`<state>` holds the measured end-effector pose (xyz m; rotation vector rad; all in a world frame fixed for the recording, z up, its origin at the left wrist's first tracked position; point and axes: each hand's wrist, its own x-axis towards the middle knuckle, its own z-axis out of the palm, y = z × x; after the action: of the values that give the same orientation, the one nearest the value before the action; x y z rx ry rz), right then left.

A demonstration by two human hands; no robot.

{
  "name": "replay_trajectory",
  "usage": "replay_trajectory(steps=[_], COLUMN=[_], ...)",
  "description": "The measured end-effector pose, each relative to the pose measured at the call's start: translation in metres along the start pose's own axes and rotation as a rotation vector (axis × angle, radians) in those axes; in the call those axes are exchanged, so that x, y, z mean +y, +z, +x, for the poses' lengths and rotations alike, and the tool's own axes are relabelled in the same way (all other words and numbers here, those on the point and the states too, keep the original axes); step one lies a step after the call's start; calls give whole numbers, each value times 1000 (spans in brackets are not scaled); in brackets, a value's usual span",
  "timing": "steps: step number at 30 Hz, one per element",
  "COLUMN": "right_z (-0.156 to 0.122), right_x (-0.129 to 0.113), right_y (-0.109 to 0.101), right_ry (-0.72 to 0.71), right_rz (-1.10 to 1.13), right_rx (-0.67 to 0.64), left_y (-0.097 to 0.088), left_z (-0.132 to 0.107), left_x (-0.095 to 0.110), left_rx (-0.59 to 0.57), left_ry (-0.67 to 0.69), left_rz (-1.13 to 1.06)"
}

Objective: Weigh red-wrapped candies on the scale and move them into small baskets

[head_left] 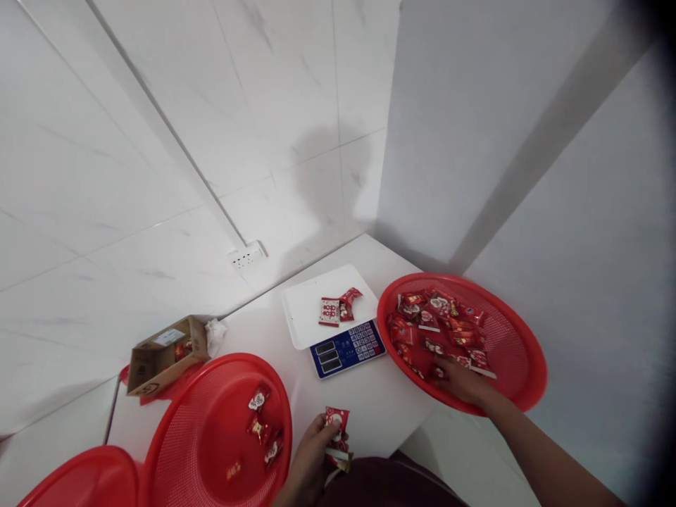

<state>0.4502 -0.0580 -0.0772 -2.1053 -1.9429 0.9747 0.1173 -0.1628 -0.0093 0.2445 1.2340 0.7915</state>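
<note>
Across the lower centre, the white surface [380, 405] carries a right-hand basket [536, 366], a left-hand basket [195, 405] and, between them, a scale [348, 360]. The left hand [313, 451], bottom centre, grips red packets [336, 418]; the right hand [459, 380] appears to be picking from the right-hand basket's heap, which calls for pinching one packet clear of its neighbours. Its fingertips are obscured, so whether that grip has closed I cannot tell; a third basket [95, 468], lower left, is cut off.
</note>
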Motion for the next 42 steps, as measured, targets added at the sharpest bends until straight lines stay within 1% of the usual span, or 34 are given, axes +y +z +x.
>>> replay_trajectory(steps=[2, 3, 6, 10, 14, 17, 20, 23, 25, 26, 30, 31, 34, 39, 42], right_z=[-1, -1, 1, 5, 6, 5, 4, 7, 10, 12, 20, 21, 21, 17, 16], right_x=[-8, -12, -18, -16, -15, -18, -20, -18, -15, -15, -14, -15, -16, -18, -18], right_y=[-4, -6, -8, -5, -6, -12, -16, -15, -13, -12, -14, -16, -22, -27, -26], right_ry=[-70, -81, -84, -137, -91, -93, -134, -163, -164, -151, -30, -6, 11, 86, 91], right_rz=[13, 13, 27, 106, 120, 147, 275, 430, 428, 399, 312, 314, 355, 573, 645], right_rx=[-142, -180, -191, -218, -225, -218, -225, -279, -299, -272, -39, -4, 26, 89, 101], left_y=[-2, -3, -7, -10, -9, -7, -6, -5, -5, -4, -2, -2, -1, 0, 0], left_z=[0, 0, 2, 3, 3, 3, 5, 8, 8, 9, 6, 5, 4, 9, 11], left_x=[-2, -3, -4, -4, -2, -1, -1, -3, -3, -2, 1, 3, 4, 0, -1], left_rx=[13, 24, 50, 36, 61, 78, 74, 74, 66, 66, 67, 57, 34, 57, 67], left_ry=[-5, -7, -3, 8, 6, 1, -4, 4, 7, 8, -14, -20, -20, -19, -13], left_rz=[-2, -4, -13, -23, -7, 11, 12, 5, -1, -4, -14, -17, -13, 8, 11])
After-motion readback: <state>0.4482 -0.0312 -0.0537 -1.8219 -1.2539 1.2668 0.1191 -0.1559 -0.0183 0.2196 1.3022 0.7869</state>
